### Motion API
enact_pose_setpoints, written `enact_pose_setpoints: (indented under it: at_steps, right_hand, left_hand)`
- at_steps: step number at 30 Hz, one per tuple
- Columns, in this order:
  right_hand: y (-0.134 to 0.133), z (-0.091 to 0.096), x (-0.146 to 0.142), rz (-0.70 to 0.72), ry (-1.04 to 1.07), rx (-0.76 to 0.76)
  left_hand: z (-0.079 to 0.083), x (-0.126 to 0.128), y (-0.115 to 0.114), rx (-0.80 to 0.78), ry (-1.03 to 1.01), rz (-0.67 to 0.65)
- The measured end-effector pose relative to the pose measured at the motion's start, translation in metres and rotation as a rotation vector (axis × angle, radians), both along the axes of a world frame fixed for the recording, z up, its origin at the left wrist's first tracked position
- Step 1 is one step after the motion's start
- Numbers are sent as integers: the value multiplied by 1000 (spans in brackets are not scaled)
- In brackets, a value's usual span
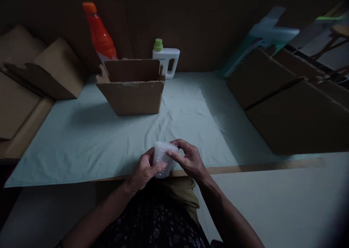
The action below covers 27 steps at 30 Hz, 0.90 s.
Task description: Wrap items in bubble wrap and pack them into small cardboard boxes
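Both my hands hold a small bundle wrapped in bubble wrap (163,157) just above the near edge of the table. My left hand (143,171) grips it from the left and below, fingers curled round it. My right hand (188,159) closes on it from the right, thumb and fingers pressing the wrap on top. What is inside the wrap is hidden. Beyond it, an open cardboard box (132,91) stands upright on the pale green cloth (81,139).
An orange bottle (100,33) and a white jug with a green cap (166,59) stand behind the box by the wall. Brown paper and folded cardboard (51,70) lie at the left. Flat cardboard sheets (289,102) lean at the right.
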State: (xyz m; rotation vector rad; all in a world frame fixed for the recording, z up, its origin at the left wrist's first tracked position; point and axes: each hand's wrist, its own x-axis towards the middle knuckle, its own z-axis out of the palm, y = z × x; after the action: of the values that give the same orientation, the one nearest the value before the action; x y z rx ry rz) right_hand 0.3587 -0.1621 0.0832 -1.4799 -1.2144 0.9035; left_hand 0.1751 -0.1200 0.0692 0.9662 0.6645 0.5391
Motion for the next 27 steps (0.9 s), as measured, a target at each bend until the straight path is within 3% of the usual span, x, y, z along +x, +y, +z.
enact_pose_setpoints:
  at_steps: [2,4,9,12,14,16,18,19,21,24,27]
  right_hand:
    - [2,-5,2,-43,104,-7]
    - [3,-7,8,3,152,-52]
    - [9,4,27,291,-26,-143]
    - [16,18,33,459,-251,-202]
    - [23,33,37,506,-364,-206]
    - [34,54,45,485,-365,-144]
    - [48,79,56,399,-304,-22]
    - [56,93,61,332,-278,50]
    - [77,119,69,149,-276,192]
    - [119,150,74,-145,-477,378]
    - [166,165,69,-214,-788,415]
  left_hand:
    - [-1,-2,2,-22,-45,-59]
    - [-4,-3,4,9,-7,-136]
    - [-10,-8,15,358,361,-194]
    - [6,-21,32,510,478,-377]
    - [28,-32,54,673,477,-393]
    - [53,-42,85,967,482,-172]
    - [75,-48,124,1311,549,195]
    - [82,-50,143,1457,594,362]
    - [88,-50,177,1654,692,557]
    - [77,-48,203,1792,760,567]
    - [60,-50,202,1851,735,527]
